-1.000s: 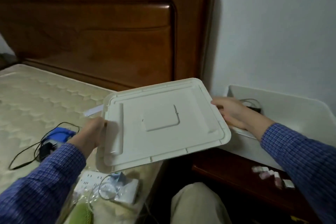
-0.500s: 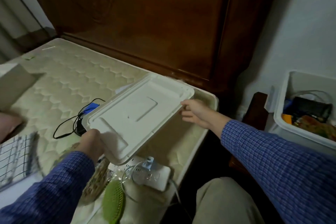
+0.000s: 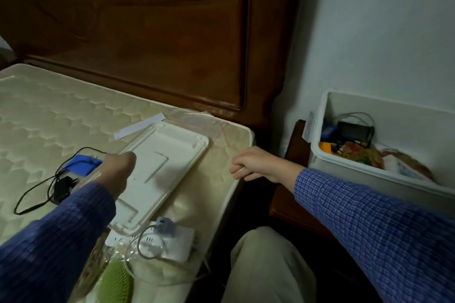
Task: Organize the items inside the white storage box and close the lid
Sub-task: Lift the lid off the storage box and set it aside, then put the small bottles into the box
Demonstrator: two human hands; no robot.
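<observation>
The white lid (image 3: 170, 162) lies flat on the mattress near the bed's right edge. My left hand (image 3: 115, 170), blurred, is curled at the lid's left edge and seems to grip it. Just beyond the bed's edge, my right hand (image 3: 256, 165) hovers apart from the lid with loose fingers and nothing in it. To the right, the white storage box (image 3: 349, 172) stands open on a dark wooden nightstand (image 3: 295, 194). Inside it are a black device with a cable (image 3: 354, 131), an orange item (image 3: 325, 147) and printed packets (image 3: 364, 155).
On the mattress lie a blue device (image 3: 82, 163), a black adapter with a looping cable (image 3: 62, 190), a white power strip (image 3: 172, 241), a green brush (image 3: 115, 283), a paper strip (image 3: 139, 128) and a clear bag (image 3: 197, 120). A wooden headboard stands behind.
The lid went from the box over to the bed and now lies on the mattress. My right hand let go of it and drew back toward the box.
</observation>
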